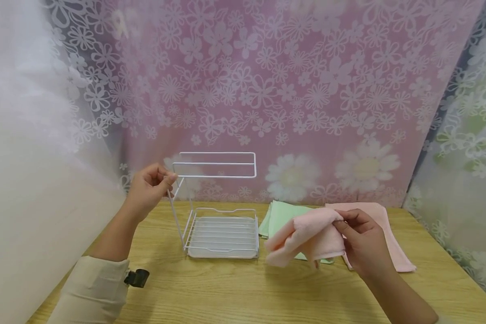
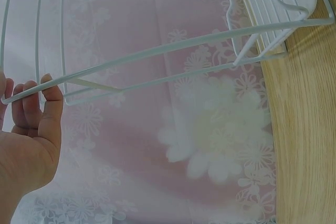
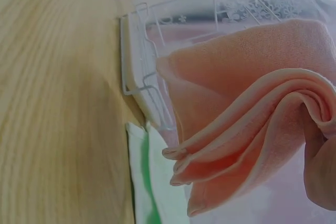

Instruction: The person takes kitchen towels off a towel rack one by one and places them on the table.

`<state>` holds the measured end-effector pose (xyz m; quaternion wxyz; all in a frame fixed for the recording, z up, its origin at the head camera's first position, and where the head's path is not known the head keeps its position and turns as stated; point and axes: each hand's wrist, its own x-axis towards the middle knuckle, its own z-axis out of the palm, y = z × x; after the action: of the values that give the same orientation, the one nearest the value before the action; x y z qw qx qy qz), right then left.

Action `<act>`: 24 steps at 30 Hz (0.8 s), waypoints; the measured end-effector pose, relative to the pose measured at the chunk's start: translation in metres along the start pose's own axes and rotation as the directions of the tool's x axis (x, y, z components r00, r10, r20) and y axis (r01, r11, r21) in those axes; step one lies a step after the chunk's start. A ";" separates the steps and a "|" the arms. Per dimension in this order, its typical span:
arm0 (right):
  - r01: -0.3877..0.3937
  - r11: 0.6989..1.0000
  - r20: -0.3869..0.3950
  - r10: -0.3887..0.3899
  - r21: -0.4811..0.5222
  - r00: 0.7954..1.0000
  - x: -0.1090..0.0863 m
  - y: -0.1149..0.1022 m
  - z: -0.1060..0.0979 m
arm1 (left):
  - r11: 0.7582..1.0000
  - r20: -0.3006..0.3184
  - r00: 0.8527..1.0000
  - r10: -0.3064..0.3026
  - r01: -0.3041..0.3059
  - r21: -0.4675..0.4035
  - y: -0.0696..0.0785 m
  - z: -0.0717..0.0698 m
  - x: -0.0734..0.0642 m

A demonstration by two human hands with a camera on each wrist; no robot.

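Note:
A white wire rack (image 1: 214, 176) stands on the table, with a slatted base over a white tray (image 1: 222, 256). My left hand (image 1: 150, 191) grips the rack's upper left corner, its fingers curled round the wire in the left wrist view (image 2: 31, 124). In my right hand (image 1: 366, 243) a folded pink towel (image 1: 308, 234) is pinched at one edge. The towel hangs above the table in several soft layers, plain in the right wrist view, to the right of the rack. Part of the right hand is hidden or cut off there.
A green towel (image 1: 281, 216) lies right of the rack, partly covered by the held towel. Another pink towel (image 1: 394, 245) lies farther right, behind my right hand. A flowered curtain (image 1: 235, 90) hangs behind the wood-grain table (image 1: 210, 292), and pale sheets flank both sides.

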<state>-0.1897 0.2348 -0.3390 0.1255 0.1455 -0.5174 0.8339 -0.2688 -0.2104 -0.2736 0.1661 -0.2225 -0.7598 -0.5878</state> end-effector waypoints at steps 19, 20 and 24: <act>-0.174 0.979 0.055 0.180 -0.103 0.982 -0.030 0.029 0.008 | 1.000 0.001 1.000 -0.021 0.021 0.019 -0.001 0.001 0.000; -0.180 0.976 0.032 0.185 -0.120 0.982 -0.031 0.030 0.006 | 1.000 0.001 1.000 -0.021 0.021 0.020 -0.001 0.001 0.000; -0.199 0.965 -0.057 0.192 -0.173 0.980 -0.033 0.033 -0.005 | 1.000 0.001 1.000 -0.020 0.020 0.021 -0.001 -0.001 0.000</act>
<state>-0.1717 0.2229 -0.3803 0.0654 0.0656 -0.5988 0.7955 -0.2691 -0.2113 -0.2747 0.1620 -0.2137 -0.7683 -0.5813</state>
